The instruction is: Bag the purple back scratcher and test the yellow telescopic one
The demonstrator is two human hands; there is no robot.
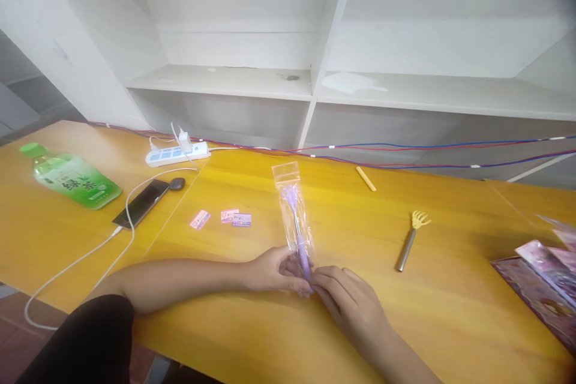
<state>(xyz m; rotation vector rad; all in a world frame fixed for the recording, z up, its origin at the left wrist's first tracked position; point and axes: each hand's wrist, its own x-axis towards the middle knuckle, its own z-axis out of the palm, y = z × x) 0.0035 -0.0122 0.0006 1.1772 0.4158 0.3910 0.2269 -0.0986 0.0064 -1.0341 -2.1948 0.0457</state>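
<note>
On the yellow bench (450, 324), both hands, left hand (270, 269) and right hand (348, 306), pinched fingers shut on the bagged purple back scratcher (297, 225), apparently unwrapping it, needing a steady pull.

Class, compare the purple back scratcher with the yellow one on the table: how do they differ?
The purple scratcher is inside a clear bag; the yellow scratcher lies bare. The left hand and right hand hold the purple one's near end; nothing touches the yellow one, which lies further right. Both have claw heads pointing away.
</note>
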